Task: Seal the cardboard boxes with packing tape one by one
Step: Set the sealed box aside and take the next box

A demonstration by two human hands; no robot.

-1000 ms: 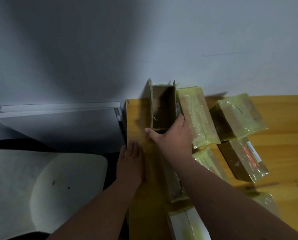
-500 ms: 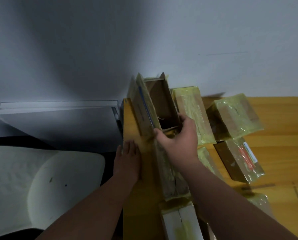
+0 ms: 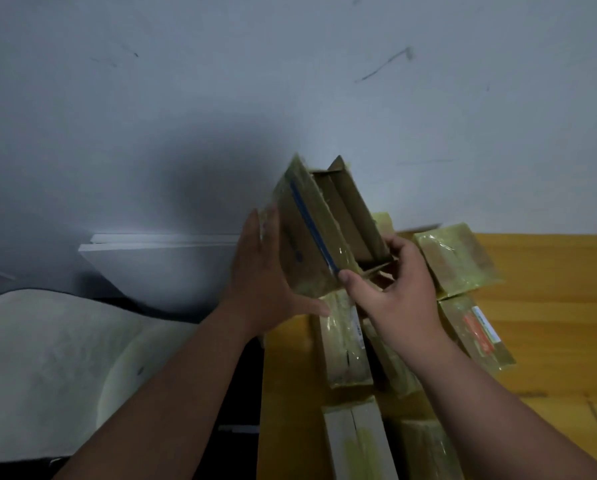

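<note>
Above the near-left corner of the yellow wooden bench, an open brown cardboard box with a blue stripe down its tape-wrapped side is held up in the air, tilted, its open top facing the camera and its flaps standing apart. The left hand lies flat against the box's left side, fingers straight and close together, the thumb stretched out under the lower corner. The right hand grips the near right end of the box, its fingers curled over the rim by the short flap and its thumb pressed on the striped side.

On the bench below and to the right lie several sealed boxes wrapped in glossy yellowish tape. One long taped box lies directly beneath the raised one. A squarish taped box sits just right of the right hand, near the grey wall. A brown taped box with a red and white label lies near it, closer to the camera. A pale box with a centre seam lies at the near edge of the view.

Left of the bench stand a white chair and a flat white board against the wall.
</note>
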